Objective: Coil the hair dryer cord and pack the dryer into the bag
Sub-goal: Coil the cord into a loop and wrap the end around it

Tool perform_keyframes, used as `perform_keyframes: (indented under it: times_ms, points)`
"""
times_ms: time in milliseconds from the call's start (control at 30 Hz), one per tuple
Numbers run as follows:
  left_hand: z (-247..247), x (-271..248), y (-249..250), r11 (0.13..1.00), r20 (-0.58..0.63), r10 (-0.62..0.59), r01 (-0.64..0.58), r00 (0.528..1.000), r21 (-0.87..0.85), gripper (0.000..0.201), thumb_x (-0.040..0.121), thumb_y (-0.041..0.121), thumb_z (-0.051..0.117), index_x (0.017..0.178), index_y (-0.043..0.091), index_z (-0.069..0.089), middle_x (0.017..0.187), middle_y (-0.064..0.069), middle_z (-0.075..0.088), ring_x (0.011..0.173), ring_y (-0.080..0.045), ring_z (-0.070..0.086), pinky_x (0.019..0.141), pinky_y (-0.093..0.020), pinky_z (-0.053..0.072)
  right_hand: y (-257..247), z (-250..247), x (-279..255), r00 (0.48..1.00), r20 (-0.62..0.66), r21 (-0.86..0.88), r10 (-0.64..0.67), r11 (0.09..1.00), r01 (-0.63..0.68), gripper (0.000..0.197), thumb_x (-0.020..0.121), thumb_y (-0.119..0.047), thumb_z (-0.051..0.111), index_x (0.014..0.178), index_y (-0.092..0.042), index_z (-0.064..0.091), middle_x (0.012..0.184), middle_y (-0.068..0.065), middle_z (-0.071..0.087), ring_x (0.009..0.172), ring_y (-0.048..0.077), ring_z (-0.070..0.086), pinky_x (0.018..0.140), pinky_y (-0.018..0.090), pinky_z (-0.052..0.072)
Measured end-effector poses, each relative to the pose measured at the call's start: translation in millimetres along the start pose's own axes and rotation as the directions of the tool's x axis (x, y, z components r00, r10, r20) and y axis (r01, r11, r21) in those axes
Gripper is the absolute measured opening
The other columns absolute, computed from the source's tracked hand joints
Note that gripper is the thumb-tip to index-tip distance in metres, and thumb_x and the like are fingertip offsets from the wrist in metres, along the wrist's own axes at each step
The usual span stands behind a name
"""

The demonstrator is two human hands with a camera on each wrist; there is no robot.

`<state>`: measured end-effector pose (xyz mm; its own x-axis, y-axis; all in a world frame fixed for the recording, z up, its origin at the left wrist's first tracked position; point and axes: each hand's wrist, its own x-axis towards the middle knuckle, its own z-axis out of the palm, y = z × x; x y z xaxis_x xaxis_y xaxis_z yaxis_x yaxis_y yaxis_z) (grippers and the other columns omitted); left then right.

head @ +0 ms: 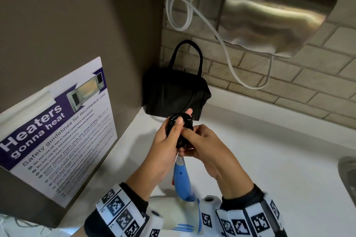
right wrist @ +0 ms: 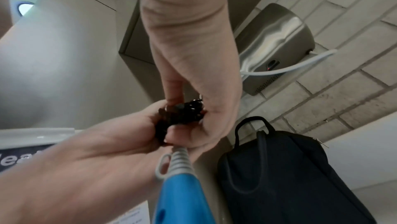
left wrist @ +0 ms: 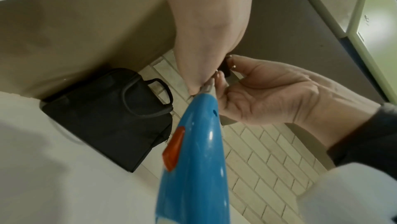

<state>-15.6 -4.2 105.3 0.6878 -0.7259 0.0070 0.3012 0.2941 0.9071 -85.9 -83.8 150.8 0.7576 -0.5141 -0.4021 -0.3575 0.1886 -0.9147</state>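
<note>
Here, a white counter (head: 269, 159) runs along a brick-tiled wall (head: 289, 82) that carries a steel hand dryer (head: 275, 11) with a white cable (head: 227, 52) looping below it, and a microwave safety poster (head: 57, 131) leans at the left. In the corner the black bag (head: 173, 92) stands upright on the counter, handles up, just behind both hands and apart from them. The hair dryer (head: 183, 184) hangs with its blue handle pointing up toward the hands, its grey strain relief meeting them from below. Above that, the black cord (head: 181, 131) is bunched in a coil between the two hands: the left hand (head: 163, 146) has fingers and thumb curled round the coil from the left, and the right hand (head: 208, 146) pinches the bundle from the right with bent fingers.
</note>
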Motion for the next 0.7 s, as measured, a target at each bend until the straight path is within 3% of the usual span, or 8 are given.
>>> perform_keyframes:
  times_ms: [100,233,333,400,467,500,600,700]
  points:
    - [-1,-2,-1,1.0,-0.011,0.003,-0.003,1.0,0.017,0.041,0.082,0.048,0.055,0.12,0.036,0.063,0.116,0.004,0.07,0.112,-0.015,0.064,0.096,-0.038,0.049,2,0,4,1.0,0.023,-0.094,-0.006,0.996,0.008,0.037,0.085,-0.022,0.065,0.112,-0.004,0.049,0.102,0.016,0.068,0.081,0.02,0.069,0.08,0.032,0.059]
    - [-5,0,0,0.999,-0.144,0.021,-0.026,0.989,-0.035,0.032,0.081,0.043,0.06,0.107,0.029,0.07,0.111,-0.001,0.072,0.107,-0.022,0.067,0.09,-0.041,0.053,8,4,-6,0.991,0.02,-0.307,-0.13,0.943,0.13,0.017,0.094,-0.016,0.047,0.11,-0.012,0.049,0.103,0.011,0.069,0.09,0.022,0.071,0.086,0.038,0.056]
    - [-7,3,2,0.997,-0.22,0.026,-0.042,0.975,-0.068,0.019,0.074,0.04,0.069,0.088,0.028,0.073,0.108,-0.003,0.074,0.105,-0.023,0.068,0.096,-0.046,0.05,11,1,-12,0.932,0.038,-0.672,-0.36,0.682,0.29,0.019,0.095,-0.017,0.044,0.107,-0.015,0.059,0.094,0.004,0.071,0.086,0.018,0.07,0.081,0.039,0.054]
    - [-7,3,4,0.996,-0.238,0.01,-0.031,0.971,-0.086,0.036,0.063,0.043,0.076,0.091,0.02,0.071,0.105,-0.005,0.074,0.101,-0.025,0.069,0.095,-0.045,0.051,11,1,-18,0.89,0.02,-0.766,-0.455,0.565,0.306,0.018,0.091,-0.021,0.049,0.104,-0.02,0.062,0.086,0.0,0.071,0.079,0.016,0.067,0.072,0.032,0.052]
    - [-3,3,4,0.997,-0.241,-0.001,-0.016,0.97,-0.07,0.051,0.059,0.043,0.079,0.098,0.012,0.069,0.102,-0.008,0.075,0.097,-0.028,0.07,0.09,-0.044,0.054,11,2,-24,0.876,-0.057,-0.755,-0.478,0.595,0.276,0.013,0.086,-0.027,0.055,0.099,-0.024,0.059,0.071,-0.005,0.066,0.065,0.011,0.059,0.057,0.022,0.044]
    - [-1,2,4,0.998,-0.231,-0.001,-0.015,0.973,-0.067,0.045,0.063,0.037,0.079,0.098,0.011,0.069,0.102,-0.008,0.075,0.097,-0.028,0.071,0.088,-0.042,0.055,12,4,-25,0.876,-0.092,-0.731,-0.474,0.629,0.264,0.011,0.085,-0.029,0.056,0.093,-0.023,0.057,0.066,-0.006,0.063,0.061,0.009,0.056,0.055,0.021,0.041]
    - [2,1,3,0.999,-0.188,-0.006,-0.004,0.982,-0.053,0.016,0.078,0.013,0.074,0.094,0.018,0.073,0.1,0.002,0.076,0.09,-0.019,0.072,0.078,-0.035,0.056,14,3,-21,0.914,-0.142,-0.497,-0.38,0.826,0.266,0.013,0.084,-0.027,0.059,0.088,-0.016,0.054,0.075,0.001,0.069,0.069,0.016,0.066,0.066,0.034,0.055]
    - [2,0,4,1.0,-0.201,-0.017,0.014,0.979,-0.017,0.021,0.079,0.011,0.074,0.098,0.019,0.074,0.099,0.003,0.076,0.088,-0.019,0.071,0.081,-0.039,0.056,14,4,-19,0.958,-0.132,-0.156,-0.256,0.959,0.235,0.007,0.088,-0.012,0.06,0.091,-0.008,0.055,0.087,0.01,0.071,0.074,0.017,0.071,0.065,0.026,0.058]
